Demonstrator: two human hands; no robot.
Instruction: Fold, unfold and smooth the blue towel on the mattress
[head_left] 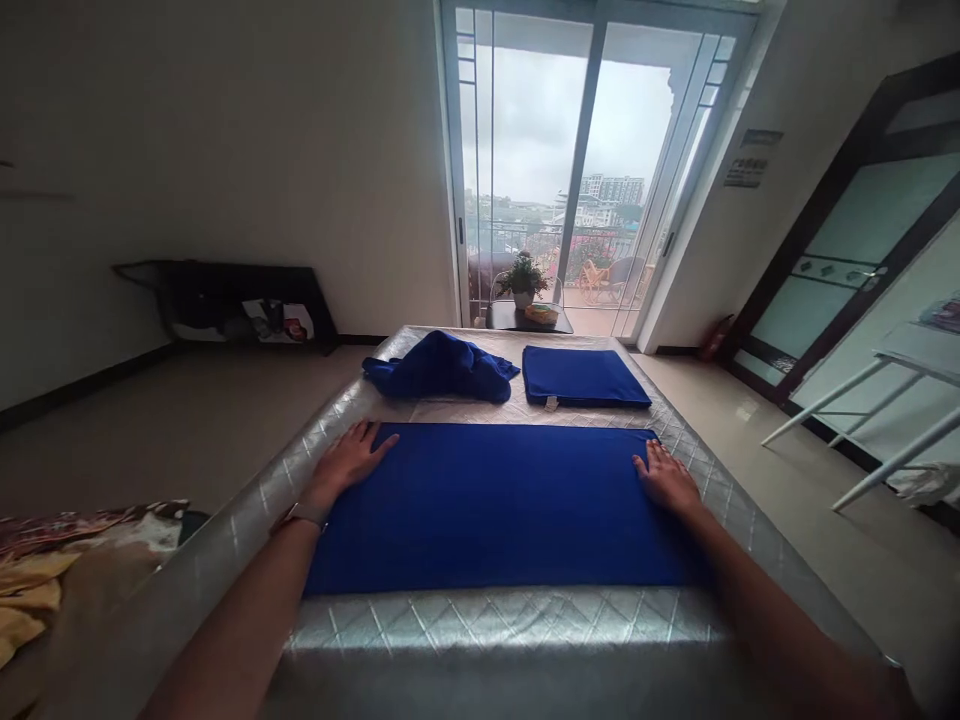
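Note:
A blue cloth (495,510) lies flat as a wide rectangle across the quilted mattress (510,620). My left hand (351,458) rests on its far left corner, fingers stretched out and thumb spread. On the far right corner my right hand (667,475) lies flat with its fingers extended. Neither hand grips anything. Beyond the cloth, a crumpled blue cloth (446,368) sits in a heap on the left. To its right is a neatly folded blue cloth (585,376) with a small white tag on its near edge.
Past the mattress's far end stands a small dark table (517,318) with a potted plant (523,275), before a sliding glass door (585,150). Patterned and yellow fabrics (45,570) are piled at lower left. A white-legged table (885,400) stands at right.

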